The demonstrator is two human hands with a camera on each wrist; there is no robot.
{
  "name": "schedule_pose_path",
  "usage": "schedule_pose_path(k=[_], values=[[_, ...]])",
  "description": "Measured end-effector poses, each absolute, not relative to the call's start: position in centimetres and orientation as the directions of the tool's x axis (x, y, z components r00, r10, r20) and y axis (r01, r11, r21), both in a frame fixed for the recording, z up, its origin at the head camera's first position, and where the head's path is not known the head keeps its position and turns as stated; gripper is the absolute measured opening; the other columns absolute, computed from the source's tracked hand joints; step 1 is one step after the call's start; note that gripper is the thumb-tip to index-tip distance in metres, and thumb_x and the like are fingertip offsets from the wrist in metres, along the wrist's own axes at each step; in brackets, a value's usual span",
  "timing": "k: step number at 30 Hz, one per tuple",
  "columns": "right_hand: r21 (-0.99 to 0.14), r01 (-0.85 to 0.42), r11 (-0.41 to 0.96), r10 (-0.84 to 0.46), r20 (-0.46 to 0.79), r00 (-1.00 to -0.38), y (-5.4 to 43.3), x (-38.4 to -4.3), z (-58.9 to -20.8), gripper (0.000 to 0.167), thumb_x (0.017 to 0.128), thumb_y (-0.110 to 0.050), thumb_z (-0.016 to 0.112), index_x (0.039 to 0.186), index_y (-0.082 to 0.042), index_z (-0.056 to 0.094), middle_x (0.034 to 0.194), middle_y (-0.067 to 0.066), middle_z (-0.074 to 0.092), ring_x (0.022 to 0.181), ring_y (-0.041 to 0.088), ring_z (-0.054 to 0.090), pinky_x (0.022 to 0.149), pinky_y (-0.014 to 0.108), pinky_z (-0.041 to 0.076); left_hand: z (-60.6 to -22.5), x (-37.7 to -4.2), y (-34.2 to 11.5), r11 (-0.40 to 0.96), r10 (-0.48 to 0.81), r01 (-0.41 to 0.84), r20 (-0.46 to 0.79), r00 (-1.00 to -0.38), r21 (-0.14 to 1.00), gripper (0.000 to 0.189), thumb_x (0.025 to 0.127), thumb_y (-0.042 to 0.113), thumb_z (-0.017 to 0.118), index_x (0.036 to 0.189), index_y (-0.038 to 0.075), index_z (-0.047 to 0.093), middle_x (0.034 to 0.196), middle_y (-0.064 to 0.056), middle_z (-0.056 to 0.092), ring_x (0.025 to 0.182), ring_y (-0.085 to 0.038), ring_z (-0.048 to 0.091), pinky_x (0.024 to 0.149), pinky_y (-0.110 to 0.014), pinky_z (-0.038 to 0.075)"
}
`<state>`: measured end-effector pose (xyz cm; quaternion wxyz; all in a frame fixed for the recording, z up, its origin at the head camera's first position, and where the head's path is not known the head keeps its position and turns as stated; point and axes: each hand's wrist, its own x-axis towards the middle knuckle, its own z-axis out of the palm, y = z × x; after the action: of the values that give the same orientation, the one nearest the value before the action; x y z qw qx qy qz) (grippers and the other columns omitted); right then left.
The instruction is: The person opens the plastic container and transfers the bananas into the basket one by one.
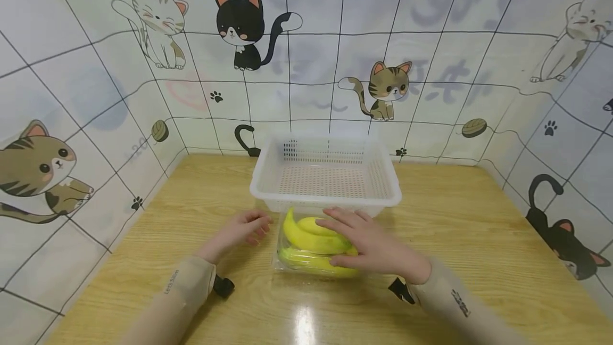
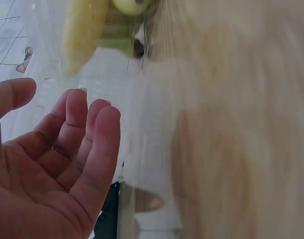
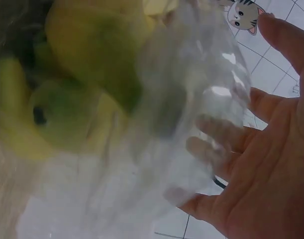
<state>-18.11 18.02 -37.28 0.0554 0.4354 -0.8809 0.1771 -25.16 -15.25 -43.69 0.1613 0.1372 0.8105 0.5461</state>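
Observation:
A clear plastic box [image 1: 279, 264] of yellow fruit stands on the table in front of the white basket. Bananas [image 1: 311, 240] with greenish parts lie inside it, seen through the plastic. My left hand [image 1: 244, 230] is just left of the box, apart from it, its fingers loosely bent and holding nothing. Over the right side of the box my right hand [image 1: 373, 244] spreads its fingers. In the right wrist view, some fingertips show through the clear plastic [image 3: 221, 94]; whether they press on it I cannot tell. The fruit is blurred in both wrist views.
Right behind the box stands a white perforated plastic basket [image 1: 325, 198], with no contents visible. The wooden table [image 1: 445, 212] reaches back to a tiled-pattern sheet [image 1: 311, 52] with cartoon cats, which encloses the back and both sides.

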Motion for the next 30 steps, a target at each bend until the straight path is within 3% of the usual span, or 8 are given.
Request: schedule_pose_path(k=[8,18,30], values=[[-0.275,-0.765,0.582,-0.765,0.135,-0.630,16.2,-18.5,-38.5,0.076,0.086,-0.059,0.063,0.149,-0.025,0.036,0.155,0.007,0.030,0.141,0.028,0.027,0.106,0.066,0.017,-44.8,-25.3,-13.9,0.216,0.528,-0.024,-0.137,-0.838,0.976,0.029,0.100,0.026,0.053,0.103,-0.002,0.061,0.084,-0.007,0.060,0.075,-0.019,0.060,0.067,-0.038,0.055],[-0.221,-0.776,0.590,-0.766,0.151,-0.625,15.7,-18.3,-39.2,0.077,0.085,-0.055,0.067,0.149,-0.025,0.037,0.156,0.008,0.027,0.142,0.030,0.025,0.107,0.066,0.014,-46.6,-25.5,-14.2,-0.012,0.590,-0.236,-0.184,-0.786,0.972,0.019,0.100,0.024,0.053,0.099,0.006,0.061,0.094,-0.008,0.065,0.086,-0.022,0.064,0.078,-0.041,0.054],[-0.182,-0.771,0.611,-0.751,0.175,-0.637,15.9,-18.3,-39.7,0.082,0.078,-0.057,0.072,0.148,-0.028,0.038,0.156,0.004,0.029,0.142,0.027,0.026,0.107,0.065,0.015,-47.2,-25.4,-14.4,-0.031,0.626,-0.164,-0.109,-0.772,0.986,0.017,0.101,0.017,0.052,0.106,0.003,0.060,0.096,-0.007,0.066,0.089,-0.019,0.064,0.081,-0.035,0.052]])
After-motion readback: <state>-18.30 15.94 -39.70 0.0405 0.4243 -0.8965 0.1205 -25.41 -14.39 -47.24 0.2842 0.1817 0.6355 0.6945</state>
